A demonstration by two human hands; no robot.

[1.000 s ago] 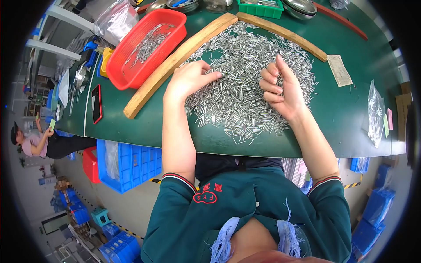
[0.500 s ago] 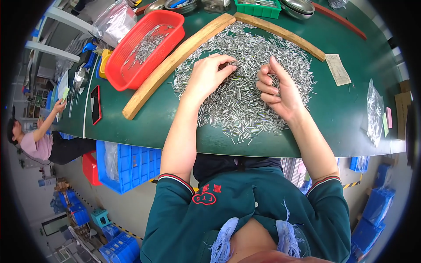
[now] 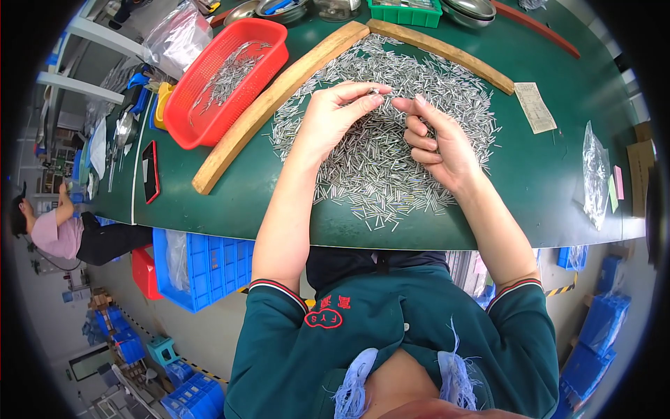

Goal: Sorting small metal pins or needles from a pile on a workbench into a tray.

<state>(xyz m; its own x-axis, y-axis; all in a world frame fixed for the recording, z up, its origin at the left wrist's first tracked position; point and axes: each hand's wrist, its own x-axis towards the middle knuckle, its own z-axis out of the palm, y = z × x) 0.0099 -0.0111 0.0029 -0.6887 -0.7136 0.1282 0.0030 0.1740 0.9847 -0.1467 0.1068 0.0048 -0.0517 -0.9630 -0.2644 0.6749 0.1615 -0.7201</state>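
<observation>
From afar, I see far more metal pins heaped loose than pieces in the red basket; my left hand and right hand curl narrowly, contents unclear.

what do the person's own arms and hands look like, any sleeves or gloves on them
The left hand and right hand are bare, without gloves, and no watch or bracelet shows on either wrist. The short sleeves are dark green, with thin red and white bands along the cuffs, leaving both forearms uncovered.
</observation>
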